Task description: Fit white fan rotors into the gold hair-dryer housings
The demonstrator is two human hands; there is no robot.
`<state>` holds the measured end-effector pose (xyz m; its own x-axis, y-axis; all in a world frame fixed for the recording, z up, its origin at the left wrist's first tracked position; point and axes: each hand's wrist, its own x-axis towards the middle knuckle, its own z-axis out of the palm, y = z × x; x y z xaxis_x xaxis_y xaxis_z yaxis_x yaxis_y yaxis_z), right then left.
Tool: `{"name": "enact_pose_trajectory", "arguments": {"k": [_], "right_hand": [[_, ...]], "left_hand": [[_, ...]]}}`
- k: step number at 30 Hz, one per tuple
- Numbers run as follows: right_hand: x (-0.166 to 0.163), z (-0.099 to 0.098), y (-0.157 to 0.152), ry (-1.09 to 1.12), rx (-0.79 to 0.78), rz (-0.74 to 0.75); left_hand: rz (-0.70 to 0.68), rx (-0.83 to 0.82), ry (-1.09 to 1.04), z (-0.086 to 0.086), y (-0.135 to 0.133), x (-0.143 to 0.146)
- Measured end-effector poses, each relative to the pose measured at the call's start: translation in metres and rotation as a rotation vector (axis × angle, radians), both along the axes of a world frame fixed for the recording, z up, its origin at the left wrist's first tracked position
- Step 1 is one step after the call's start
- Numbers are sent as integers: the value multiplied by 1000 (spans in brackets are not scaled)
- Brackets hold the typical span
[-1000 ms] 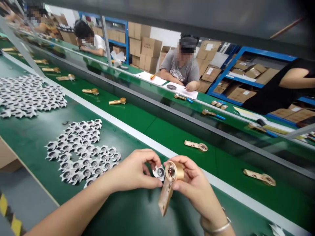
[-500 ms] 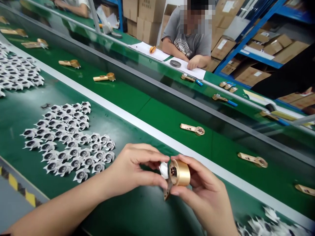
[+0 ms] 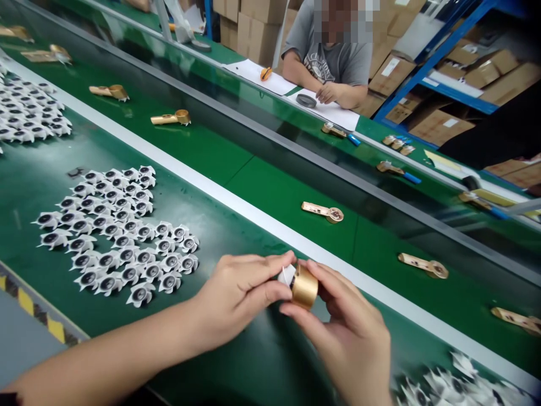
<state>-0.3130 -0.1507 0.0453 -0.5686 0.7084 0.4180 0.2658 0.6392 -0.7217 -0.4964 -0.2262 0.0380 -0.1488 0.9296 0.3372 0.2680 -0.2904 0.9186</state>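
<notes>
My left hand pinches a small white fan impeller between thumb and fingers. The impeller sits at the open end of a gold ring-shaped fan housing, partly inside or against it; how deep I cannot tell. Around the housing's outer side, my right hand is closed, thumb below and fingers above. The housing's handle is hidden from view. To the left on the green table lie several grey-white impellers with dark round hubs, grouped together.
Beyond a white strip, a green conveyor belt carries several gold fan bodies. More impellers lie at lower right and far left. Across the belt a person sits at a bench with paper sheets; cardboard boxes stand behind.
My left hand has brought the impeller up against the gold housing, whose open face has turned out of sight. The fan bodies on the belt have shifted left.
</notes>
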Motion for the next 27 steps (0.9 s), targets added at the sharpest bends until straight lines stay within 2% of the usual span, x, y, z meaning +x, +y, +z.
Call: {"name": "enact_pose_trajectory", "arguments": {"k": [4, 7, 10, 12, 18, 21, 24, 27], "right_hand": [[-12, -4, -18, -21, 322, -233], [-17, -4, -24, -44, 318, -278], [-17, -3, -23, -49, 146, -258], [-16, -4, -21, -64, 94, -246], [-11, -11, -12, -107, 326, -136], [-6, -15, -7, -102, 355, -32], [-1, -21, -3, -112, 399, 45], [1, -25, -3, -127, 407, 40]], "left_hand": [[-17, -27, -94, -11, -13, 19], [-9, -18, -103, -16, -19, 26], [-7, -20, -48, -20, -22, 29], [-10, -13, -19, -23, -22, 30], [30, -46, -26, -30, -20, 34], [50, -77, -4, -32, -19, 37], [38, -196, -74, -35, -18, 40], [21, -239, -101, -36, -18, 41]]}}
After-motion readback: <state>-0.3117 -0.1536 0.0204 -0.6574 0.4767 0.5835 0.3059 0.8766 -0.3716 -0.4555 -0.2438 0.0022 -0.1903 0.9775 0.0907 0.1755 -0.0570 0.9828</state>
